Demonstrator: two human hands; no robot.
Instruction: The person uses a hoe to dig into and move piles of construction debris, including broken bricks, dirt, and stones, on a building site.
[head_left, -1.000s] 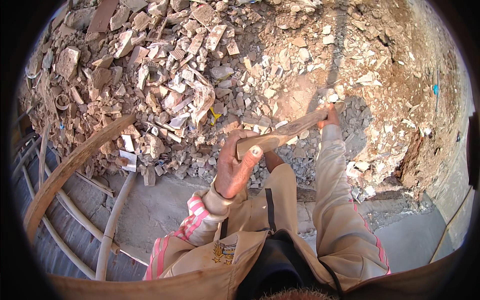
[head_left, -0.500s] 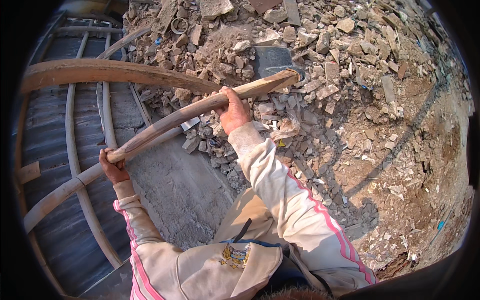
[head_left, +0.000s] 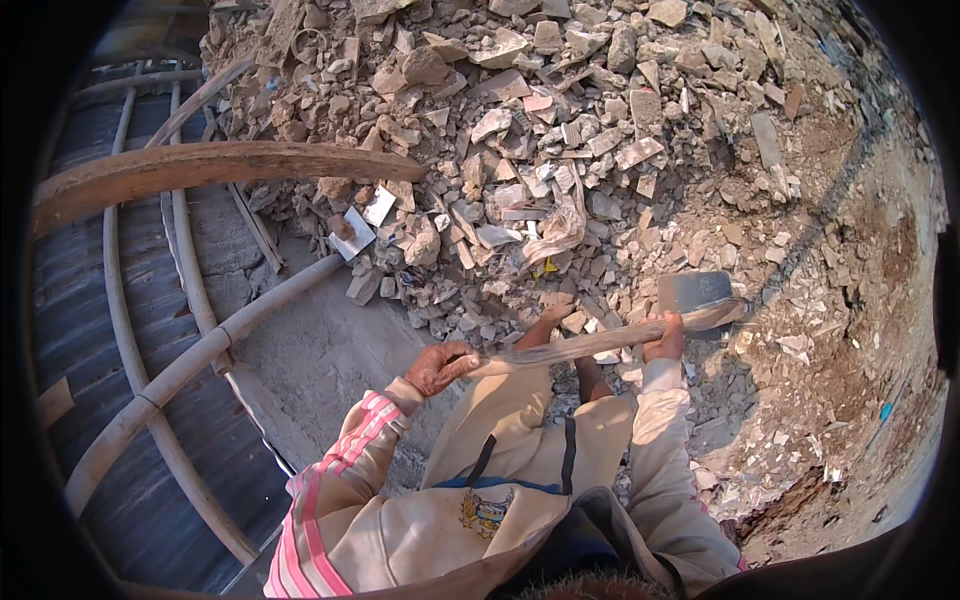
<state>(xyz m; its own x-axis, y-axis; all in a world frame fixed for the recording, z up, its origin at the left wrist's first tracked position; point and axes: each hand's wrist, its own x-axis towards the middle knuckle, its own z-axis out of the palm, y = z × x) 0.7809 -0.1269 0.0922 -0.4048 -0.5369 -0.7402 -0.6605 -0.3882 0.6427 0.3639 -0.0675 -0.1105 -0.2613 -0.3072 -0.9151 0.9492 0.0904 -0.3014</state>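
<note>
A hoe with a pale wooden handle (head_left: 570,348) and a broad dark metal blade (head_left: 694,292) lies across in front of my body. My left hand (head_left: 441,369) is wrapped round the handle's near end, just above my lap. Close behind the blade, my right hand (head_left: 664,341) grips the same handle. The blade is at the right, over brown rubble (head_left: 770,345); whether it touches the ground I cannot tell. Between my hands and a little beyond the handle, my bare foot (head_left: 553,311) shows among the stones.
Broken brick and stone rubble (head_left: 600,130) heaps up ahead. At the left are dark corrugated sheets (head_left: 85,340) under wooden poles (head_left: 130,290). A thick curved beam (head_left: 220,165) juts toward the heap. Beside my left arm is a grey concrete slab (head_left: 320,340).
Both hands have swung the hoe from over the heap ahead down toward me and to the right. The blade has left the rubble near the beam. My feet have come into view.
</note>
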